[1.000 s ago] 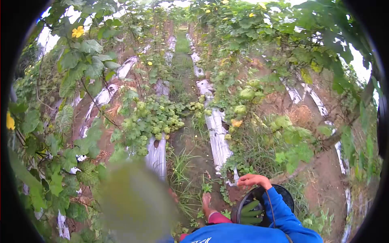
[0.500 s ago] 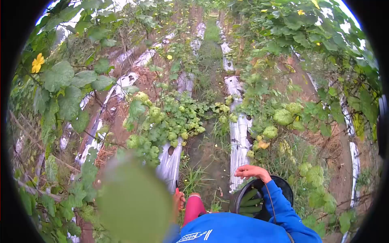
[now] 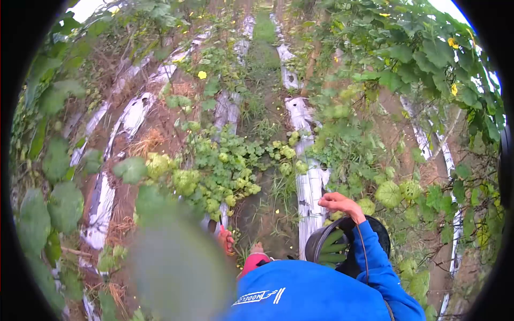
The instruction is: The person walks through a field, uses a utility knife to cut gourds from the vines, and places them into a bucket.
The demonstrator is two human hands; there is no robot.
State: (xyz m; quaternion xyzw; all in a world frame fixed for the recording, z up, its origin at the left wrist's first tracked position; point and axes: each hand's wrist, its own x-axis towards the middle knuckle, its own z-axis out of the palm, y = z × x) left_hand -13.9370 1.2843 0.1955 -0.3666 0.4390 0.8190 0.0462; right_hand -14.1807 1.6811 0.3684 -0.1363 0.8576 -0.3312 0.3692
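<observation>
My left hand [image 3: 226,241] is closed around a small tool with a red handle [image 3: 221,227] and a dark tip pointing up. A large blurred leaf close to the camera hides my left arm. My right hand [image 3: 342,205] hangs in the air with nothing in it, fingers loosely bent and stretched to the left. Just below it, a dark bucket [image 3: 312,245] hangs by a cord or strap at my right forearm. Several long green vegetables [image 3: 333,249] lie in the bucket.
Leafy vines [image 3: 225,166] with pale green leaves spread across the path ahead. Strips of silvery plastic sheet [image 3: 308,198] run along both sides of the dirt path [image 3: 257,214]. Hanging foliage [image 3: 64,208] stands close on the left, and more vines [image 3: 423,59] on the right.
The view has shifted forward along the path. My left hand and its tool show more fully beside the blurred leaf. My right hand is slightly higher in view, still over the bucket.
</observation>
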